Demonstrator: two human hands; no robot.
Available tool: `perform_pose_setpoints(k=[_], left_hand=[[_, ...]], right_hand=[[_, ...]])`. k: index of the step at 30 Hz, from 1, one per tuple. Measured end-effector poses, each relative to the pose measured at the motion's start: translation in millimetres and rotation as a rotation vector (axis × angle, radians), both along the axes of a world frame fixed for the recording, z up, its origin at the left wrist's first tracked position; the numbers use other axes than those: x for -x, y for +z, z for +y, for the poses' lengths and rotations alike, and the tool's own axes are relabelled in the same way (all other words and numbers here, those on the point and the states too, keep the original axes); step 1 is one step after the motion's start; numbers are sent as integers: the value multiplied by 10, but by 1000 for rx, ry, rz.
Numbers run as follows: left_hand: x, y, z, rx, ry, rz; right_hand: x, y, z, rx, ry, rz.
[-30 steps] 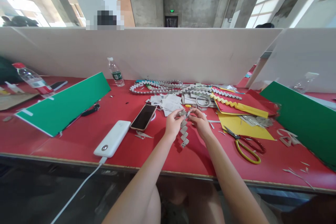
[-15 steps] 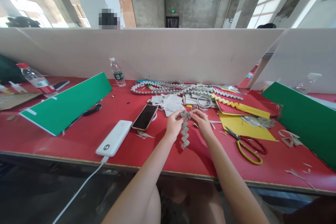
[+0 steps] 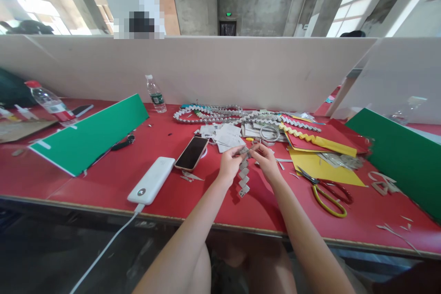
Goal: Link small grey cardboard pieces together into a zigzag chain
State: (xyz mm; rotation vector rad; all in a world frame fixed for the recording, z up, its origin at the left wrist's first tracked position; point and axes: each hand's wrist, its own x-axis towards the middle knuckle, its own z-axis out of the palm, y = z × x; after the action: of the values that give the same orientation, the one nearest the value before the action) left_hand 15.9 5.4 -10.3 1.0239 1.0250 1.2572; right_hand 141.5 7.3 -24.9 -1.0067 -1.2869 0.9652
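A short grey zigzag chain of folded paper (image 3: 244, 178) hangs down from between my two hands over the red table. My left hand (image 3: 230, 161) pinches its upper end, fingers closed around it. At the same end, the fingertips of my right hand (image 3: 264, 158) are closed on the folded paper. The exact fold between the fingertips is too small to make out. Just beyond my hands lie loose white paper pieces (image 3: 228, 136) and a ring of pale wire or tape (image 3: 269, 132). Longer grey zigzag chains (image 3: 193, 115) lie coiled behind them.
To the left lie a phone (image 3: 192, 153) and a white power bank (image 3: 151, 180) with a cable running off the table edge. Scissors (image 3: 325, 190) lie open at right near yellow paper (image 3: 327, 170). Green boards (image 3: 93, 133) stand on both sides; a bottle (image 3: 156, 95) stands behind.
The view has shifted slightly, so everything sits a little to the right. Both hands stay on the paper chain with almost no visible movement.
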Motion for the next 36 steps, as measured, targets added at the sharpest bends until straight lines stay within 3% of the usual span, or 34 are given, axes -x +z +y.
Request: perform_pose_setpoints(k=[13, 22, 29, 36], left_hand=[[43, -21, 27, -8, -40, 6], [60, -53, 48, -141, -45, 184], [60, -97, 66, -159, -59, 139], [72, -88, 18, -305, 11, 496]], right_hand=[[4, 0, -1, -1, 2, -31], [2, 19, -24, 29, -17, -61], [5, 19, -24, 18, -28, -88], [20, -10, -3, -37, -28, -142]])
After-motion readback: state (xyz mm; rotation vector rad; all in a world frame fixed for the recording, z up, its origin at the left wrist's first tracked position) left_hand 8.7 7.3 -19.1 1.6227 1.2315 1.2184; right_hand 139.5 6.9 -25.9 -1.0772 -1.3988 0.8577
